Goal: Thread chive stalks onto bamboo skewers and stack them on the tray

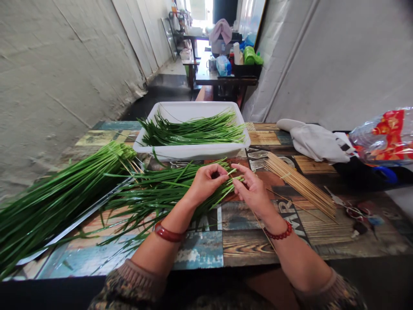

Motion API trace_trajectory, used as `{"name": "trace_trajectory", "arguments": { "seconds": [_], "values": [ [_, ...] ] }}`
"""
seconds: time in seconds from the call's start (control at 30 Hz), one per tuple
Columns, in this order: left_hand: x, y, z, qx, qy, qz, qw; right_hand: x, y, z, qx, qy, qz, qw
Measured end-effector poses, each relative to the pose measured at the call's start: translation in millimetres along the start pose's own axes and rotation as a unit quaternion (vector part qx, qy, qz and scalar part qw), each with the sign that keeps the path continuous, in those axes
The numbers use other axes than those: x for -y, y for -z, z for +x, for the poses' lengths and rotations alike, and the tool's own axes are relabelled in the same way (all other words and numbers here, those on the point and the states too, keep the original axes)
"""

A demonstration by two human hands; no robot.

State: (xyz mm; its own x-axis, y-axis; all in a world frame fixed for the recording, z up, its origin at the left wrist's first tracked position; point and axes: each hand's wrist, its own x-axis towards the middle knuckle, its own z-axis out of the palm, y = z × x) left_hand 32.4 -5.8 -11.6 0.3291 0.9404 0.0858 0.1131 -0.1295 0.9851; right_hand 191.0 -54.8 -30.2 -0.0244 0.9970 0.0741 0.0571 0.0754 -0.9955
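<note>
My left hand (208,183) pinches the pale stem ends of garlic chives between thumb and fingertips. Facing it, my right hand (253,189) is closed around a thin wooden skewer (259,223), whose length slants down below the palm toward the table's front edge. The skewer's tip is close to the stems, but whether it pierces them I cannot make out. Under and left of my hands lies a loose spread of garlic chives (151,193). A banded bundle of wooden skewers (300,185) rests to the right, with loose skewers beside it.
A white plastic tub (193,151) holding more chives stands behind my hands. At left, a thick chive pile (58,198) lies on a metal tray (74,224). Scissors (337,198), a white cap (309,137) and a plastic bag (383,135) sit at right on the patterned table.
</note>
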Motion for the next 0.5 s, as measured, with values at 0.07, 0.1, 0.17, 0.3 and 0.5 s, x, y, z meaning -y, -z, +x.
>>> {"name": "trace_trajectory", "arguments": {
  "seconds": [0.07, 0.1, 0.17, 0.3, 0.5],
  "values": [
    [1.5, -0.2, 0.3, 0.005, -0.002, 0.007, 1.000, -1.1, 0.3, -0.2, 0.005, 0.007, 0.003, 1.000],
    [2.2, -0.4, 0.5, 0.007, -0.002, 0.010, 1.000, -2.0, 0.4, -0.1, 0.005, 0.010, 0.005, 1.000],
    [3.0, -0.8, 0.5, 0.009, -0.002, 0.015, 1.000, -3.7, 0.2, 0.3, 0.001, 0.015, 0.008, 1.000],
    [1.9, -1.0, -0.1, 0.006, -0.004, 0.016, 1.000, -5.7, -0.5, 1.0, -0.006, 0.021, 0.009, 1.000],
    [-0.2, 0.0, 0.0, -0.012, -0.017, 0.039, 0.999, -2.9, -0.9, 0.4, -0.005, 0.020, 0.000, 1.000]
  ]
}}
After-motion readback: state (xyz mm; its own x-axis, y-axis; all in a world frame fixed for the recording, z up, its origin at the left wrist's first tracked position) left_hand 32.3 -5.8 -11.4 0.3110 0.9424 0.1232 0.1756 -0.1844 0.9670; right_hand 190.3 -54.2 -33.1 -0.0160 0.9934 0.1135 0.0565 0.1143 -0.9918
